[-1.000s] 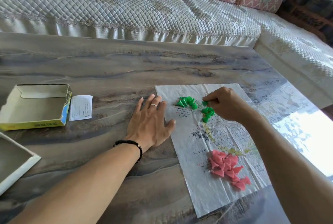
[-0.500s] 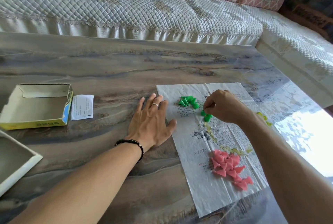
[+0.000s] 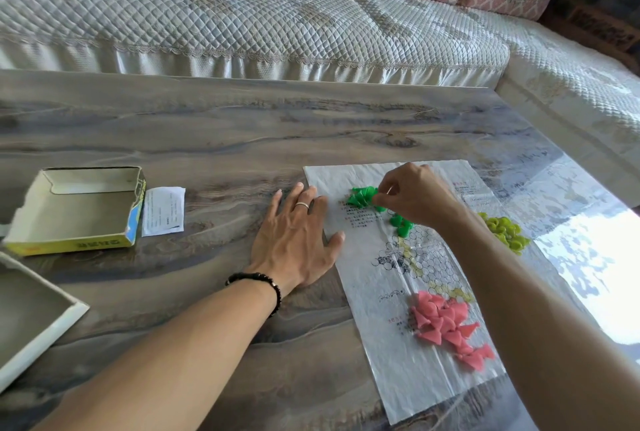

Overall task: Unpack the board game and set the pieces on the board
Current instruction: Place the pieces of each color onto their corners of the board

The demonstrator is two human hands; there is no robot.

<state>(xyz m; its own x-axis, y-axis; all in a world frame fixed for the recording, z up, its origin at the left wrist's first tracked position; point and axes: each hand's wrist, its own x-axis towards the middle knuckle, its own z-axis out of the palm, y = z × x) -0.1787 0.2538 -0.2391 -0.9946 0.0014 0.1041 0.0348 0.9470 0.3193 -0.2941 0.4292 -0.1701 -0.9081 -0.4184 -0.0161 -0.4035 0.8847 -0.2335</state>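
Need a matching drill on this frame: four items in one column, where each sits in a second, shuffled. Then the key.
Items:
1. pink pieces
2. yellow-green pieces
3. open yellow box
4. left hand

Places:
A. flat on the left edge of the paper board
B. left side of the table, beside a white slip
C. near end of the board
D. right of the right arm, at the board's right edge

Pairs: 1-C, 2-D, 3-B, 4-A

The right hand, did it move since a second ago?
Yes. The right hand went from the small green cluster back to the green pile.
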